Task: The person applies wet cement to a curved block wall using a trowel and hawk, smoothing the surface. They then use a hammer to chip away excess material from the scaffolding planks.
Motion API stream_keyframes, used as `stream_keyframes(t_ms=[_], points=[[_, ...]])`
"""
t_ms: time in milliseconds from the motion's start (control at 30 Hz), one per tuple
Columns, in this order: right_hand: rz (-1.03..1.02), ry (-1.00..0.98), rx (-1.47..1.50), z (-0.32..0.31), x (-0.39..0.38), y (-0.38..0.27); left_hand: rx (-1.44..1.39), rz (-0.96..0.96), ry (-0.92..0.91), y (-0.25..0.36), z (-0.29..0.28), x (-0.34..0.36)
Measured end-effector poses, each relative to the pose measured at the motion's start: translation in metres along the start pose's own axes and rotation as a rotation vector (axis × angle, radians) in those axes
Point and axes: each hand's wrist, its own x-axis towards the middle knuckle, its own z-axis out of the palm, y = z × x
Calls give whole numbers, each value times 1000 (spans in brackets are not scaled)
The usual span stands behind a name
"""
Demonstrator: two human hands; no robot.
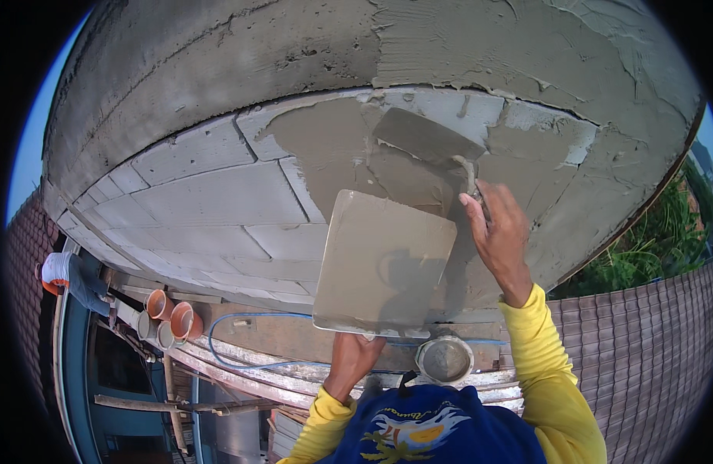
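Observation:
My right hand [501, 236] is closed round the handle of a plastering trowel [427, 137], its blade against the block wall [209, 197] over a patch of wet grey mortar [318, 147]. Below it, my left hand [355, 359] grips a square plasterer's hawk [383, 267] from underneath. The hawk is tilted, and a thin grey film of mortar coats its face, with a shadow across it. Most of the left fingers are hidden behind the hawk's lower edge.
A bucket of mortar [445, 359] stands on the plank scaffold near my body. A blue hose [217, 329] runs along the boards. Orange buckets [186, 321] sit at left, near another person [70, 274] bending over. Tiled roofing [642, 348] lies below right.

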Motion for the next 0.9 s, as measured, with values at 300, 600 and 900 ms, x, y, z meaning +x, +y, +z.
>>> stream_keyframes(t_ms=[300, 600, 900], points=[[-15, 11, -79, 17, -33, -10, -94, -214, 78, -52, -21, -29], [85, 208, -168, 11, 14, -26, -40, -378, -28, -69, -29, -12], [403, 265, 48, -63, -49, 129, -92, -431, -7, -78, -18, -23]])
